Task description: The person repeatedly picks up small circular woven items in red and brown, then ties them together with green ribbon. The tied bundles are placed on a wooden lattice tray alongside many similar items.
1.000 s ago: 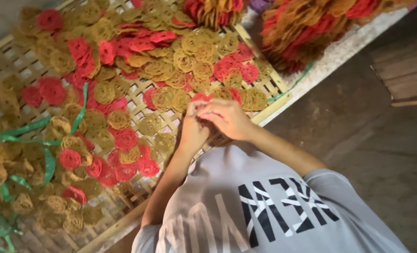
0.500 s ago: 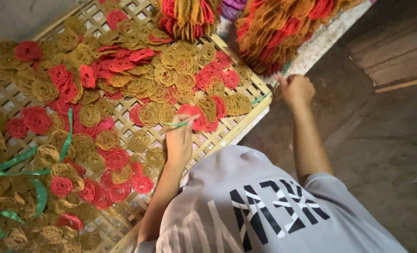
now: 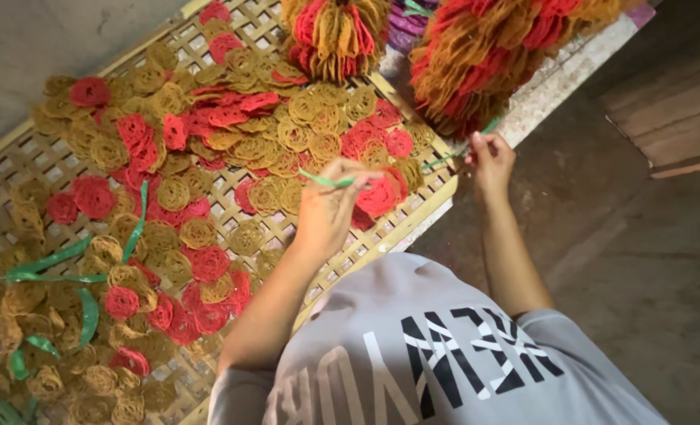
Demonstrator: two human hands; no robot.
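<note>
We have both hands raised over the edge of a bamboo lattice tray [image 3: 35,169] that is spread thick with flat spiral discs [image 3: 200,149], some red and some tan. Our left hand [image 3: 330,206] is closed, thumb and fingers pinched on a thin green strip [image 3: 326,180], and it also presses a red disc [image 3: 379,195] against the fingers, so the disc stays put on the strip while the strip is drawn taut. Our right hand [image 3: 491,156] is out to the side, near the tray's corner, fingers together on the far end of the same green strip, which runs from one hand to the other just above the tray's rim. Holding it stretched like this keeps the strip straight and clear of the pile beneath.

Just beyond our right hand sits a fat bundle [image 3: 507,63] of red and tan discs already packed together, and a smaller bundle [image 3: 336,31] rests at the top edge of the tray. More loose green strips [image 3: 51,264] lie among the discs at the left, within reach. The ground [image 3: 649,260] to the right is dark and bare-looking, and a grey printed shirt [image 3: 444,354] fills the bottom of the view.
</note>
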